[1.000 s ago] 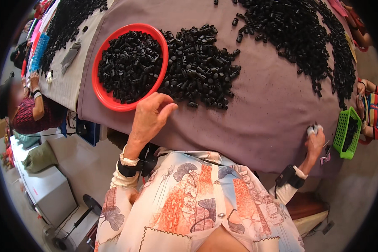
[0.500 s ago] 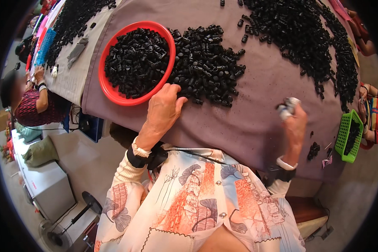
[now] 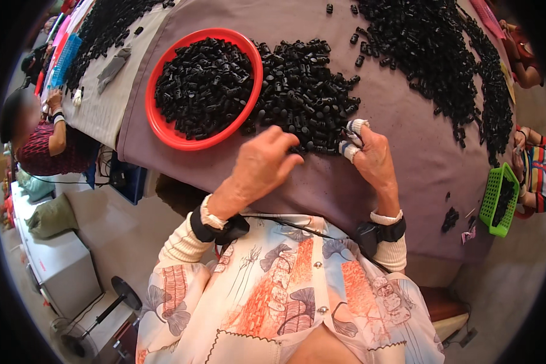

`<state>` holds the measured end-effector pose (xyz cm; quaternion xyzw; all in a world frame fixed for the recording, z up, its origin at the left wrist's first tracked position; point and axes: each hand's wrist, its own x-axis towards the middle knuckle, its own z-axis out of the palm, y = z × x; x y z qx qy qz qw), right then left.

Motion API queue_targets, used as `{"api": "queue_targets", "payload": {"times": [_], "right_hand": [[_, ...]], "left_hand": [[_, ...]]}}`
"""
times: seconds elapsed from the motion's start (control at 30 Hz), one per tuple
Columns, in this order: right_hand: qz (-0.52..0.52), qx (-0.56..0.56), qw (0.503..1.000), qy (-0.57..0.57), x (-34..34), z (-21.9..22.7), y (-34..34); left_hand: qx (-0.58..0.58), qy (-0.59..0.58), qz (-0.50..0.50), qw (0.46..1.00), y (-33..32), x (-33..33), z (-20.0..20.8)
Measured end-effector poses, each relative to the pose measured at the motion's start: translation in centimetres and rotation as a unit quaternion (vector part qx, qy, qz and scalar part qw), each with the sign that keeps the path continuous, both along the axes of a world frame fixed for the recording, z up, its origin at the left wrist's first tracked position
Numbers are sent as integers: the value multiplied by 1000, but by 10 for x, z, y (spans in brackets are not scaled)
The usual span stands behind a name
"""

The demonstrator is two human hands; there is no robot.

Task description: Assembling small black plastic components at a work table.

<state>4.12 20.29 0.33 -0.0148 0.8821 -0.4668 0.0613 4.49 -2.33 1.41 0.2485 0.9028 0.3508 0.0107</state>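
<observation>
A dense heap of small black cylindrical plastic pieces (image 3: 306,91) lies on the mauve cloth. Beside it, a red round basin (image 3: 153,124) is filled with the same pieces. My left hand (image 3: 258,170) hovers at the heap's near edge, fingers bent and thumb out; blur hides whether a piece is at its fingertips. My right hand (image 3: 373,155) reaches the heap's right edge. White, dark-striped covers wrap its thumb and forefinger, whose tips are apart beside the pieces. Both wrists wear black bands.
A larger spread of black pieces (image 3: 424,67) covers the far right of the table. A green basket (image 3: 490,197) stands at the right edge, near a few loose pieces (image 3: 449,219). Other people (image 3: 45,142) sit at both sides. A grey cloth strip (image 3: 112,70) lies left.
My right hand has swung left from the bare cloth to the heap's right edge. My left hand has left the basin's rim, moving slightly right and down.
</observation>
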Motion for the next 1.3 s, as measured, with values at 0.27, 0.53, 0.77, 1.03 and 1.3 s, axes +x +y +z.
{"api": "queue_targets", "payload": {"times": [0.27,0.53,0.77,1.03,1.3], "right_hand": [[-9,47,998,48,-14,-7,2],[-64,-207,970,-114,-12,30,14],[42,-284,954,-81,-37,64,-26],[78,-311,945,-65,-61,88,-49],[94,-265,959,-26,-70,107,-47]], "left_hand": [[24,28,28,999,20,-23,-16],[241,-139,59,959,11,-29,13],[413,-248,10,876,19,-45,46],[542,-282,42,791,8,-54,59],[662,-363,-14,656,-3,-59,66]]}}
